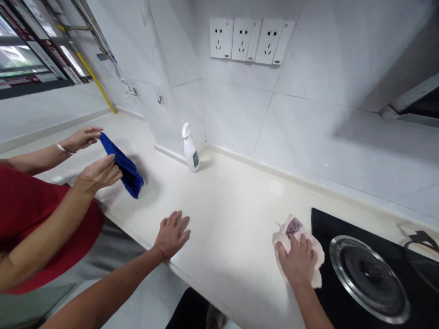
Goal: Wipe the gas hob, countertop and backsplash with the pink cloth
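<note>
My left hand [171, 234] lies flat on the white countertop [226, 201] near its front edge, fingers stretched out, holding nothing. My right hand [297, 261] presses down on a pale pink cloth [317, 253] with a purple printed patch, spread on the counter just left of the black cooktop [360, 269]. A white spray bottle [190, 150] stands upright by the wall corner, well beyond my left hand.
At the left, another person in a red top holds a blue cloth [125, 167] with both hands above the counter. A round steel burner [368, 274] sits in the cooktop. Wall sockets [250, 40] are on the tiled wall. A range hood [414, 98] is at upper right.
</note>
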Demonstrator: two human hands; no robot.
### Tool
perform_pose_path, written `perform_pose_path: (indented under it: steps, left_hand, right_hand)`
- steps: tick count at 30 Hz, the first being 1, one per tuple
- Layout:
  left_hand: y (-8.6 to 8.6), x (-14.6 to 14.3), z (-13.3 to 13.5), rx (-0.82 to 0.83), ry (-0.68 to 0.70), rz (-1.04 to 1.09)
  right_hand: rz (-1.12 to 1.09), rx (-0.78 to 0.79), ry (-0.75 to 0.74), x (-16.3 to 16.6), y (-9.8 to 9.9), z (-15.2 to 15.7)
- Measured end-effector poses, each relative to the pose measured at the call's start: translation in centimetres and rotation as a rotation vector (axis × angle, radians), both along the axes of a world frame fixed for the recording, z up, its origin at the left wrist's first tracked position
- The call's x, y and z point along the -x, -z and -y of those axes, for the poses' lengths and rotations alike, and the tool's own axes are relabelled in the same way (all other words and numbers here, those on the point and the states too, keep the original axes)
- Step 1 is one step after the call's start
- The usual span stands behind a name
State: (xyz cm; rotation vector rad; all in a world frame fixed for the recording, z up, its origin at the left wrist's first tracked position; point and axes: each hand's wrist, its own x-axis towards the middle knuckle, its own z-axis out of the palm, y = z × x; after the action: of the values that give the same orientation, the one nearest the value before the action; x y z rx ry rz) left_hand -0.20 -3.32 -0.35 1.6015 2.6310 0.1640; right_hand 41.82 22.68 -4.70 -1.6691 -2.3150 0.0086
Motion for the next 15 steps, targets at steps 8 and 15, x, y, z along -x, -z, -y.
perform_pose_path:
  steps: [8, 15]
  left_hand:
    - [0.3, 0.3, -0.2, -0.011, -0.008, 0.008]
    - [0.2, 0.7, -0.7, 0.016, 0.026, -0.04]
  right_hand:
    - [-0.005, 0.175, 0.08, 3.4, -2.0, -5.0]
    - [-0.06, 0.086, 0.107, 3.0, -2.5, 6.0]
